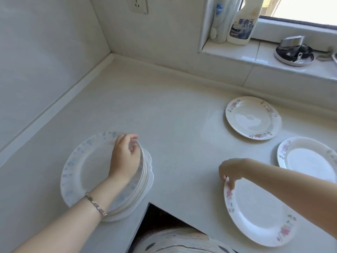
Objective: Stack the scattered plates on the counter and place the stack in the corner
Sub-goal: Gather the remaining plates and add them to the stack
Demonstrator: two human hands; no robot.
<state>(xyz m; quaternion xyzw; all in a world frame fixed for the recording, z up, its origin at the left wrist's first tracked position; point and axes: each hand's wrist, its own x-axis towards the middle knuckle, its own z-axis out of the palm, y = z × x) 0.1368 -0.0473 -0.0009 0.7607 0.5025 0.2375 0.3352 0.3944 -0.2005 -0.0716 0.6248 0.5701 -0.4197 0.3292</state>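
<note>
a person's left hand [125,157] curls over the rim of the plate stack [87,167] while the right hand [230,170] pinches the edge of a flowered plate [259,212] just beneath it, a lift best kept level and centred onto the stack.

One stack [87,168] of plates, blue-speckled on top; how many it holds cannot be counted. Three pink-flowered plates lie singly: far plate [253,117], right plate [308,157], near plate [259,216]. Two hands: left hand [125,157], right hand [230,170]. One bracelet [95,203]. One sill [237,52] bears two bottles, pale bottle [218,21] and labelled bottle [242,22], and one round tray [294,55]. One socket [138,4].
</note>
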